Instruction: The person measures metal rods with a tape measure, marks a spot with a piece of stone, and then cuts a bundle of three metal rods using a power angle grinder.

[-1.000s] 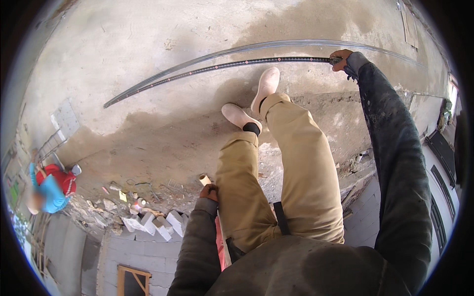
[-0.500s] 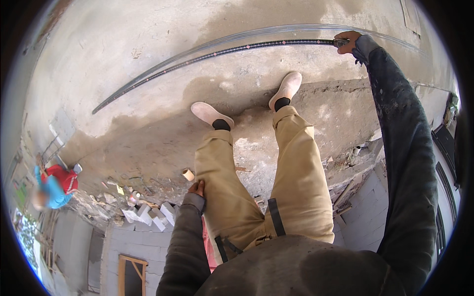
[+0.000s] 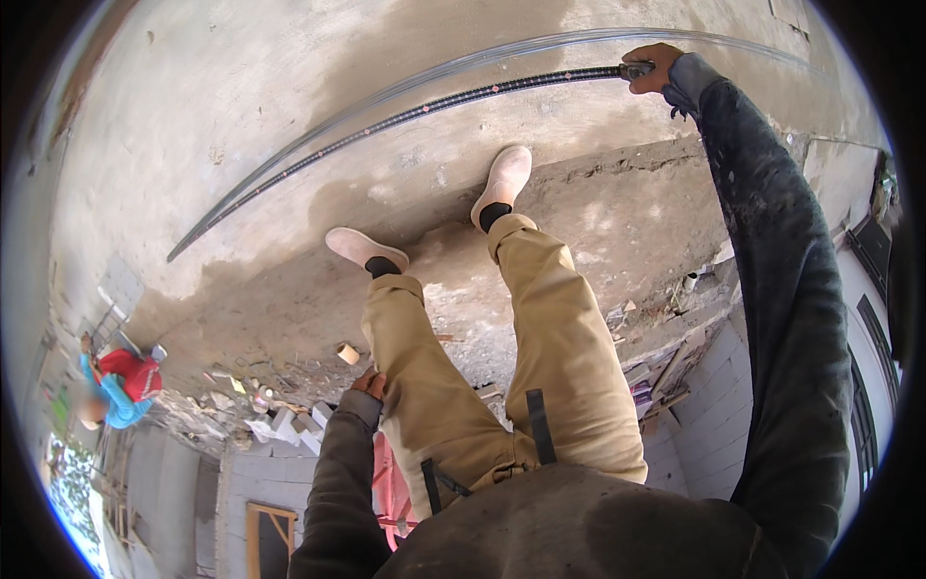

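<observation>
My right hand [image 3: 654, 68] grips the case of a tape measure [image 3: 634, 69] at upper right. Its long dark blade [image 3: 424, 109], marked with red patches, stretches leftward, curved by the lens, alongside thin grey metal strips [image 3: 453, 62] on the pale concrete surface [image 3: 193, 116]. Lower down, my left hand [image 3: 369, 382] has its fingers curled against my tan left trouser leg [image 3: 420, 386]. My light shoes [image 3: 359, 246] are apart, below the blade in the picture.
A co-worker [image 3: 125, 386] in red and blue is at the left. Rubble and pale blocks [image 3: 285, 425] line a rough edge, with a grey block wall [image 3: 246, 478] and a wooden frame [image 3: 265, 511] below. A small tan cylinder [image 3: 347, 353] lies near my left hand.
My feet have moved apart, the left one leftward in the picture. The tape, strips and right hand now appear higher in the frame, and my left hand is farther left.
</observation>
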`<action>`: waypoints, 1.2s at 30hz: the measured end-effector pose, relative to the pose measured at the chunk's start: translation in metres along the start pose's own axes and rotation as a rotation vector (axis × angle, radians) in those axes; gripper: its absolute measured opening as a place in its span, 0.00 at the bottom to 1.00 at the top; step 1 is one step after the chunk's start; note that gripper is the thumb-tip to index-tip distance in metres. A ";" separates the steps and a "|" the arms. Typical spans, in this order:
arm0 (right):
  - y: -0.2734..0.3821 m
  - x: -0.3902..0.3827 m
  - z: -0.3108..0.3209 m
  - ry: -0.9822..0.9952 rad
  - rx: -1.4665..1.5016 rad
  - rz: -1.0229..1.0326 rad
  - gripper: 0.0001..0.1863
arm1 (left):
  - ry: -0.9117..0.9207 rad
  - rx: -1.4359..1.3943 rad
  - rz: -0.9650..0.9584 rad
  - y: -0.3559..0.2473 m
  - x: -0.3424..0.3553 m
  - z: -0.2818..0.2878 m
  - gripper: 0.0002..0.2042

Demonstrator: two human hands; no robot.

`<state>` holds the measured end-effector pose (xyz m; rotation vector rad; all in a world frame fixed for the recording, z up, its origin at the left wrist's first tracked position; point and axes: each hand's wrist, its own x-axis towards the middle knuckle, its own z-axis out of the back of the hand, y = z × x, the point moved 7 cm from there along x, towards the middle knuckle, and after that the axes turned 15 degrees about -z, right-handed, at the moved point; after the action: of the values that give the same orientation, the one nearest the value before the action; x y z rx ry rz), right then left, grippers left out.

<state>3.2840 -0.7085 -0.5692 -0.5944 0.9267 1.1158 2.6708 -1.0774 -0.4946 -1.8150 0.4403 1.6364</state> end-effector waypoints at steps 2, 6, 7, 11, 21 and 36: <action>-0.014 0.004 0.005 -0.027 -0.001 -0.010 0.32 | -0.043 -0.114 -0.039 -0.012 -0.005 -0.001 0.15; -0.049 0.012 0.015 -0.047 0.012 -0.015 0.31 | -0.186 -0.204 0.031 -0.017 -0.015 -0.007 0.15; -0.059 0.013 0.018 -0.052 0.028 -0.008 0.31 | -0.208 -0.215 0.048 -0.017 -0.016 -0.010 0.15; -0.092 0.021 0.023 -0.044 0.048 0.021 0.31 | -0.260 -0.163 0.083 -0.039 -0.020 -0.019 0.14; -0.155 0.032 0.047 -0.090 0.045 0.019 0.31 | -0.373 -0.010 -0.302 -0.192 -0.005 -0.030 0.10; -0.210 0.070 0.066 -0.088 0.114 -0.007 0.30 | -0.250 0.361 -0.524 -0.341 0.098 -0.185 0.11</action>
<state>3.5118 -0.6955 -0.6042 -0.4520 0.9053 1.0669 3.0436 -0.9315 -0.5066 -1.2966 0.1182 1.2935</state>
